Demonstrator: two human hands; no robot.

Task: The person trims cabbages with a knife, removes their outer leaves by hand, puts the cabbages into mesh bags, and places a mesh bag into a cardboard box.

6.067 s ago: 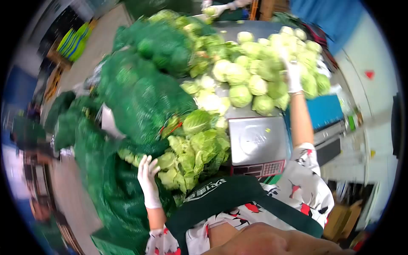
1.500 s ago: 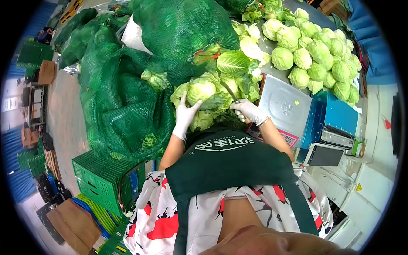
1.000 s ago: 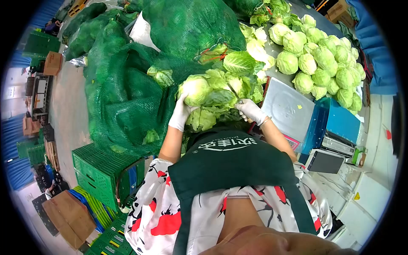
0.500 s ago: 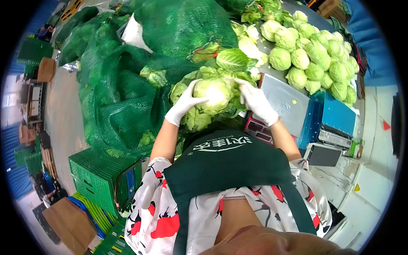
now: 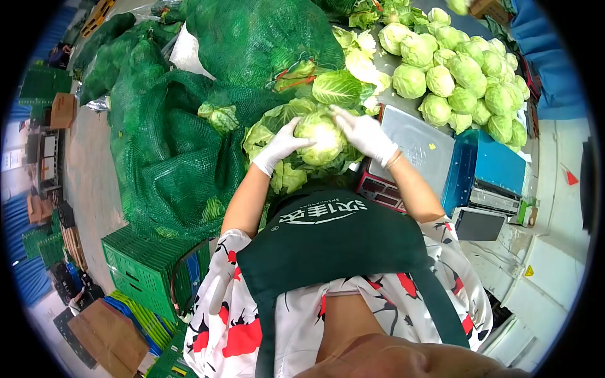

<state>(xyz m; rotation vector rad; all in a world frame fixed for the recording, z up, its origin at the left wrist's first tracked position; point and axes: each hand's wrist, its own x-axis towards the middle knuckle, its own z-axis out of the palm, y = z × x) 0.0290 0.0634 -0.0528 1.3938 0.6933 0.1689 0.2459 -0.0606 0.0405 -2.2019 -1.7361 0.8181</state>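
Note:
Both hands wear white gloves. A pale green cabbage [image 5: 320,140] lies between them, in front of the dark apron, on a bed of loose outer leaves [image 5: 288,178]. My left hand [image 5: 283,146] holds its left side, thumb across the front. Against its upper right side rests my right hand [image 5: 364,133], fingers curved over the edge. No knife shows in either hand. Just beyond is a veined green leaf [image 5: 337,88] beside the red tie of a full green net sack [image 5: 265,38].
A scale [image 5: 416,142] with a metal plate is at the right, next to a blue box [image 5: 498,165]. Behind them is a pile of trimmed cabbages [image 5: 466,69]. Slack green netting [image 5: 183,164] spreads at the left, above green crates [image 5: 142,268].
The knife seen earlier in my right hand is out of sight. My right hand has moved up onto the cabbage, which now sits between both hands. Something pale green has appeared at the top right edge.

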